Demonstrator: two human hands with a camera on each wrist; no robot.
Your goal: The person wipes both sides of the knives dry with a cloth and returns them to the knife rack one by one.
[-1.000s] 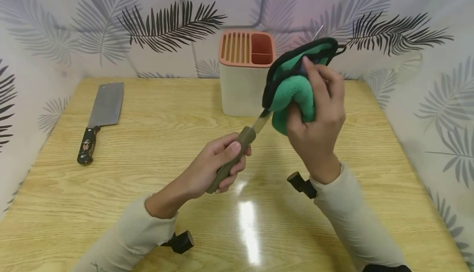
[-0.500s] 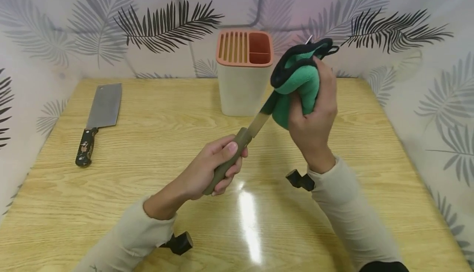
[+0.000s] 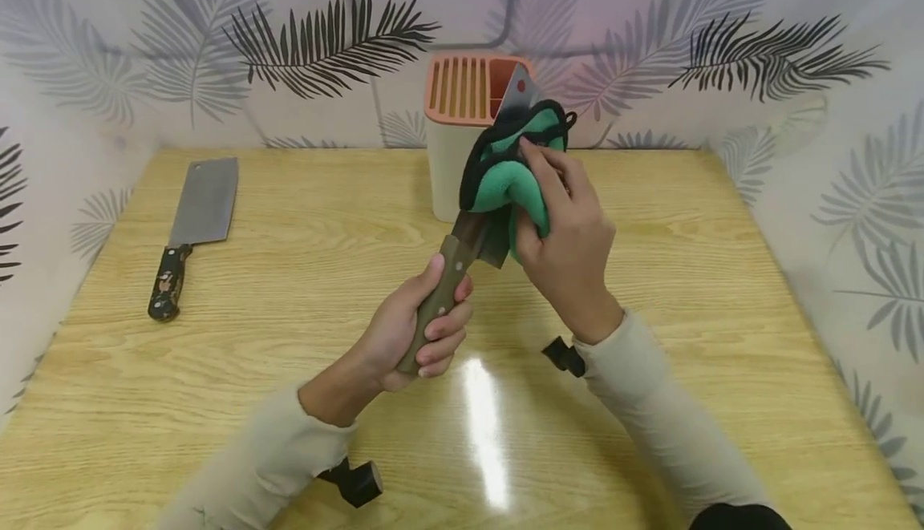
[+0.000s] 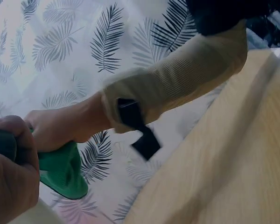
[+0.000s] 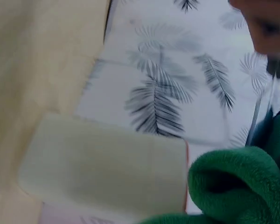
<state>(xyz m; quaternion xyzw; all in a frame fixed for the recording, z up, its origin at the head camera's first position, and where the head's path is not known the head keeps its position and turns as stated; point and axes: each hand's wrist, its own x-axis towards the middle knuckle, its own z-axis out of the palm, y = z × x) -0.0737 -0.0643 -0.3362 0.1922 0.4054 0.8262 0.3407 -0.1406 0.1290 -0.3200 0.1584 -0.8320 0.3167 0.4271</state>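
Fingers of the left hand [image 3: 393, 328] curl round the handle of the knife [image 3: 471, 232], aloft over the table [image 3: 303, 297], long axis slanting from near left to far right. The right hand [image 3: 575, 233] pinches a cloth [image 3: 505, 181] over the blade, hiding its middle; the far end shows beyond. A cleaver [image 3: 205, 201] lies left. Blade and cloth mask part of the far holder [image 3: 449, 163].

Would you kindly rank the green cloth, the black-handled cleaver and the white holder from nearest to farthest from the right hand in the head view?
1. Green cloth: gripped in the right hand.
2. White holder: at the back of the table.
3. Black-handled cleaver: far left.
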